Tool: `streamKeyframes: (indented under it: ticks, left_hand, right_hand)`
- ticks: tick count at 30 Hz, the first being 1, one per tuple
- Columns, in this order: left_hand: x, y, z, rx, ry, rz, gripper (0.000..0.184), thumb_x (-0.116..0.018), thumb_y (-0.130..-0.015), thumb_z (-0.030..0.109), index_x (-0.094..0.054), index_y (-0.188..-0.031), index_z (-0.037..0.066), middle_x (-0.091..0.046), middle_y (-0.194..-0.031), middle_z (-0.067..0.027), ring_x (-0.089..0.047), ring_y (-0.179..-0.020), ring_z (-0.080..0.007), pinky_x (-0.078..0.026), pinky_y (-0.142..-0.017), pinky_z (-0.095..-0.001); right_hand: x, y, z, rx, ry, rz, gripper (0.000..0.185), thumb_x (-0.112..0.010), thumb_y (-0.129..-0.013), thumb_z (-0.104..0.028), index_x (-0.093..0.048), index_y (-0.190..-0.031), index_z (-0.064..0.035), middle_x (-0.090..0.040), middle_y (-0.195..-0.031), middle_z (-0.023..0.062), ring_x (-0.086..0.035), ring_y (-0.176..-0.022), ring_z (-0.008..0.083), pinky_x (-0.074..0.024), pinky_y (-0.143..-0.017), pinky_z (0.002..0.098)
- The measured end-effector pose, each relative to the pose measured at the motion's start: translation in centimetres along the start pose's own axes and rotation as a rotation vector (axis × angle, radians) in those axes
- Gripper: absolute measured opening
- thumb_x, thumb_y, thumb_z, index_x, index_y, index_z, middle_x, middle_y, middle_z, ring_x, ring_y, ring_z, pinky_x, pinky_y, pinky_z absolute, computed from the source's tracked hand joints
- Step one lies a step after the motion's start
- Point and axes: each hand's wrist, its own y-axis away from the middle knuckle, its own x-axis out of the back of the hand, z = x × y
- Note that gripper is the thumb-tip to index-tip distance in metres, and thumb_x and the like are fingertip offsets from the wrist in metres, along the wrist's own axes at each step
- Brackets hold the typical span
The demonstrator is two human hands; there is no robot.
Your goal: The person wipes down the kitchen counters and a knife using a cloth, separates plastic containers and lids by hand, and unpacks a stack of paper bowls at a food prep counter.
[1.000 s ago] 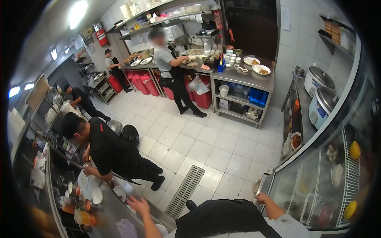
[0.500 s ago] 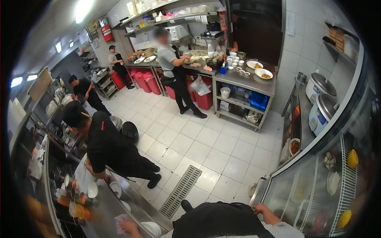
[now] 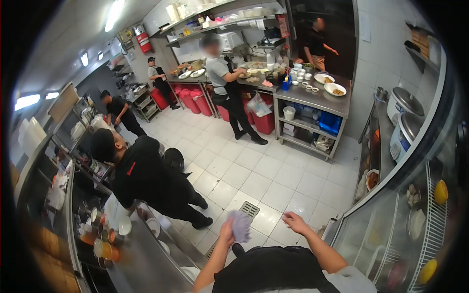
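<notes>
A crumpled pale purple cloth (image 3: 240, 225) is in my left hand (image 3: 226, 231), held up over the floor in front of my black apron (image 3: 271, 271). The fingers are closed on one side of it. To the right, my right hand (image 3: 295, 223) is raised with fingers apart and nothing in it. It is nearest to the glass-fronted refrigerator (image 3: 371, 234) but does not touch it. On my left runs a steel counter (image 3: 141, 249), bearing a white bowl (image 3: 125, 225) and several sauce containers (image 3: 106, 250).
A co-worker in black (image 3: 154, 176) stands at the left counter. Another person in grey (image 3: 222, 78) works at the back counter. A steel shelf table (image 3: 312, 110) carries plates. Rice cookers (image 3: 406, 132) stand at right. A drain grate (image 3: 249, 209) lies in the tiled floor.
My left hand has lifted the cloth off the counter and brought it in front of me. My right hand has left the refrigerator's edge. A person now shows in the dark doorway at the back.
</notes>
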Motion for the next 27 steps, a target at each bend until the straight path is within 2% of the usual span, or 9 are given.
streamKeyframes:
  ticks: [5, 10, 13, 15, 18, 20, 21, 22, 27]
  left_hand:
    - [-8.9, -0.6, -0.6, 0.178, 0.010, -0.325, 0.043, -0.040, -0.096, 0.031, -0.041, -0.127, 0.002, -0.052, -0.120, -0.0132, -0.054, -0.106, -0.0233, -0.042, -0.094, -0.0363]
    - [-6.3, -0.4, -3.5, -0.170, -0.642, -0.075, 0.022, -0.053, -0.088, 0.014, -0.055, -0.104, 0.000, -0.060, -0.094, -0.0056, -0.054, -0.085, -0.0131, -0.044, -0.077, -0.0277]
    - [-5.5, 1.7, -3.1, -0.372, -0.912, -0.023, 0.018, -0.054, -0.086, 0.012, -0.059, -0.093, -0.003, -0.062, -0.083, -0.0124, -0.056, -0.077, -0.0142, -0.045, -0.068, -0.0288]
    - [-3.5, 2.0, -3.1, -0.468, -1.000, 0.163, 0.029, -0.053, -0.087, 0.019, -0.059, -0.102, -0.005, -0.063, -0.088, -0.0188, -0.059, -0.082, -0.0237, -0.046, -0.073, -0.0327]
    - [3.9, 2.4, 0.6, -0.556, -1.273, 0.426, 0.034, -0.050, -0.089, 0.024, -0.056, -0.102, -0.007, -0.058, -0.099, -0.0230, -0.056, -0.091, -0.0297, -0.043, -0.080, -0.0370]
    - [3.5, 7.1, 7.7, -0.698, -1.099, 0.619, 0.033, -0.048, -0.091, 0.028, -0.054, -0.088, -0.005, -0.055, -0.092, -0.0200, -0.053, -0.089, -0.0294, -0.040, -0.077, -0.0436]
    - [3.6, 9.8, 11.5, -0.425, -1.086, 0.817, 0.033, -0.048, -0.091, 0.028, -0.055, -0.094, -0.004, -0.057, -0.095, -0.0195, -0.054, -0.091, -0.0294, -0.041, -0.080, -0.0417]
    - [11.8, 8.8, 11.7, -0.806, -1.093, 0.920, 0.031, -0.051, -0.090, 0.025, -0.056, -0.101, -0.003, -0.059, -0.097, -0.0184, -0.056, -0.093, -0.0280, -0.042, -0.081, -0.0388]
    - [20.3, 19.1, 19.4, -0.915, -1.406, 1.422, 0.039, -0.049, -0.090, 0.018, -0.046, -0.122, -0.003, -0.052, -0.118, -0.0211, -0.049, -0.110, -0.0356, -0.037, -0.095, -0.0404]
  right_hand:
    - [-8.2, -1.5, -6.6, 0.624, 0.074, 0.079, 0.047, -0.055, -0.083, -0.026, -0.044, -0.120, 0.0017, -0.050, -0.116, 0.0219, -0.055, -0.100, 0.0297, -0.0454, -0.084, 0.0399]
    - [-9.7, -2.4, -2.5, 0.470, 0.448, -0.030, 0.048, -0.052, -0.079, -0.024, -0.044, -0.117, 0.0041, -0.045, -0.118, 0.0267, -0.050, -0.102, 0.0398, -0.0426, -0.089, 0.0410]
    - [-10.1, -1.0, -2.4, 0.359, 0.562, -0.153, 0.048, -0.050, -0.082, -0.027, -0.044, -0.118, 0.0046, -0.043, -0.120, 0.0277, -0.049, -0.105, 0.0404, -0.0411, -0.092, 0.0400]
    - [-10.7, -0.1, -2.9, 0.593, 0.548, -0.232, 0.056, -0.051, -0.085, -0.035, -0.041, -0.123, 0.0040, -0.039, -0.125, 0.0279, -0.051, -0.105, 0.0384, -0.0423, -0.092, 0.0400]
    - [-9.3, 1.2, -3.7, 0.376, 0.453, -0.286, 0.062, -0.057, -0.084, -0.040, -0.038, -0.128, -0.0004, -0.033, -0.132, 0.0251, -0.045, -0.115, 0.0355, -0.0427, -0.093, 0.0385]
    - [-7.1, 1.1, -2.3, 0.221, 0.420, -0.245, 0.061, -0.062, -0.083, -0.034, -0.038, -0.130, -0.0044, -0.028, -0.136, 0.0228, -0.043, -0.118, 0.0328, -0.0461, -0.089, 0.0371]
    - [-5.9, 0.4, -0.1, 0.220, 0.510, -0.188, 0.062, -0.062, -0.082, -0.035, -0.039, -0.130, -0.0040, -0.030, -0.135, 0.0228, -0.043, -0.118, 0.0333, -0.0446, -0.091, 0.0378]
    - [-4.5, 0.1, 2.0, 0.223, 0.599, -0.129, 0.063, -0.063, -0.081, -0.036, -0.039, -0.129, -0.0036, -0.032, -0.134, 0.0229, -0.042, -0.119, 0.0337, -0.0431, -0.093, 0.0384]
    - [1.8, 1.9, 5.8, -0.021, 0.793, -0.067, 0.065, -0.064, -0.076, -0.040, -0.045, -0.124, -0.0004, -0.041, -0.128, 0.0239, -0.039, -0.120, 0.0373, -0.0332, -0.102, 0.0402]
